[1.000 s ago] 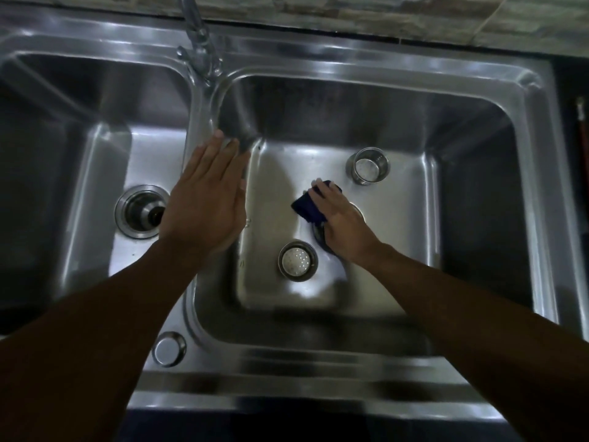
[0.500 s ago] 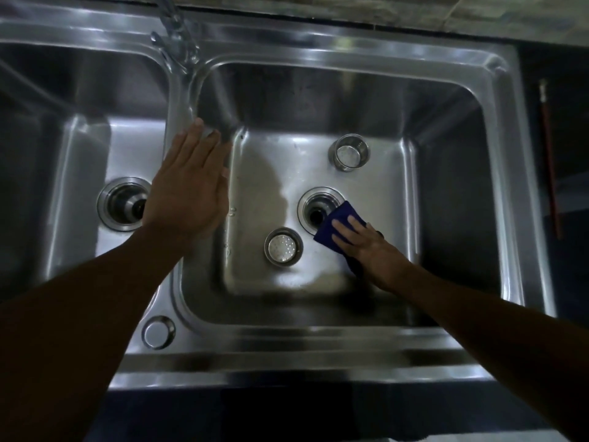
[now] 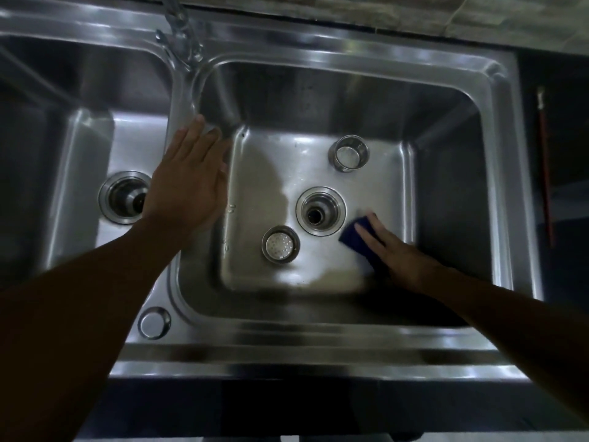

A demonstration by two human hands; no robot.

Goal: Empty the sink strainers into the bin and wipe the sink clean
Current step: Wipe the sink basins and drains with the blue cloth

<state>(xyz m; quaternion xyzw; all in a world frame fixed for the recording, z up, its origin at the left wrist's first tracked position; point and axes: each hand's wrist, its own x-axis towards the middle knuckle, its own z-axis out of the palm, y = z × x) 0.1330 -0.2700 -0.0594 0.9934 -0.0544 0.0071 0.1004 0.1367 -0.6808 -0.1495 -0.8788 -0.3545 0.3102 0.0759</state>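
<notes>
A steel double sink (image 3: 318, 333) fills the view. My right hand (image 3: 398, 253) presses a dark blue cloth (image 3: 357, 232) flat on the right basin's floor, just right of the open drain (image 3: 320, 211). Two loose strainers lie in that basin: a perforated one (image 3: 280, 244) near the front left of the drain, and a cup-shaped one (image 3: 349, 153) behind it. My left hand (image 3: 188, 183) rests flat, fingers spread, on the divider between the basins. The left basin's drain (image 3: 122, 197) is partly hidden by that hand.
A faucet (image 3: 180, 36) rises from the back rim above the divider. A round capped hole (image 3: 153, 323) sits on the front rim. A thin red stick (image 3: 545, 161) lies on the dark counter to the right. Stone tiles run along the back wall.
My right hand has slid the blue cloth from over the drain to its right side. My left hand stays on the divider. The view shifted slightly.
</notes>
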